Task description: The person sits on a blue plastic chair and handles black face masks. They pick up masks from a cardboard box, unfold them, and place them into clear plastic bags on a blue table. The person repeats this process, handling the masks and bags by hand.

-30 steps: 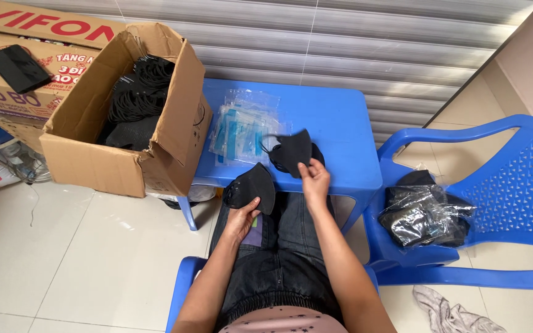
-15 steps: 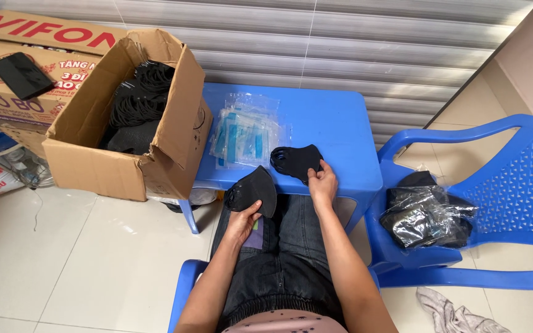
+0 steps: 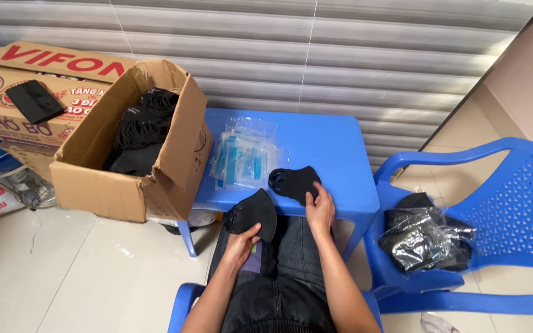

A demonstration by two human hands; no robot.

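While our left hand [image 3: 240, 243] grips one black mask [image 3: 254, 213] with fingers clamped, our right hand [image 3: 320, 206] presses flat, fingers apart, on another mask [image 3: 292, 180] lying on the blue worktop [image 3: 331, 148].

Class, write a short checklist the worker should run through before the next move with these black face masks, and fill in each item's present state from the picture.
1. Left hand grips a black mask over the lap: ok.
2. Right hand rests on the second mask: ok.
3. Second mask lies flat on the blue table: ok.
4. Clear sleeves lie beside it on the table: ok.
5. Cardboard box open, masks inside: ok.
6. Masks undamaged: cannot tell.
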